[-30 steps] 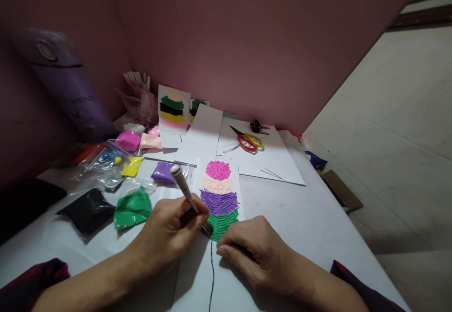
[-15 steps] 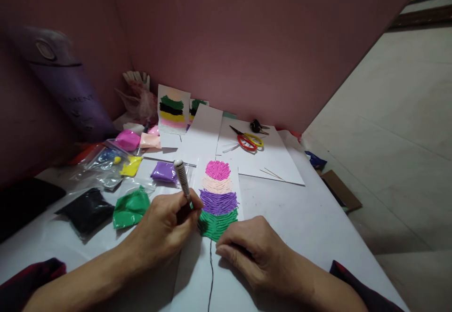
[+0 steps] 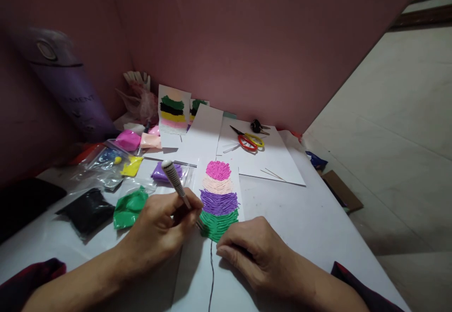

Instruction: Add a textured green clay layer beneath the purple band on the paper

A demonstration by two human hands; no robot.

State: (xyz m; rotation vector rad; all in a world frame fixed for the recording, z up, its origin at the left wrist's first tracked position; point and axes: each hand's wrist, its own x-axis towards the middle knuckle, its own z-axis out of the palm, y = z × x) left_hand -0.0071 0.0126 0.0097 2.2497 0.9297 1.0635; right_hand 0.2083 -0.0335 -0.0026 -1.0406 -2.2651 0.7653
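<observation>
The left hand (image 3: 165, 225) has its grip closed on a thin tool (image 3: 173, 175) with a patterned handle, which leans with its white end up and to the left. The prongs of the tool are at the left edge of the green band (image 3: 224, 222). This band is the nearest of four on a white paper (image 3: 226, 284), lying on the table (image 3: 282, 208); behind it come purple, pale peach and bright pink. A dark line runs from the green one towards the person.

The right hand (image 3: 256, 253) rests at the right side of the same band, its fingers curled inward; whether its grip pinches something below, I cannot tell. Left of the paper lie a green packet (image 3: 130, 208) and a black packet (image 3: 88, 211). Farther back, scissors (image 3: 249, 142) lie on white sheets (image 3: 286, 161).
</observation>
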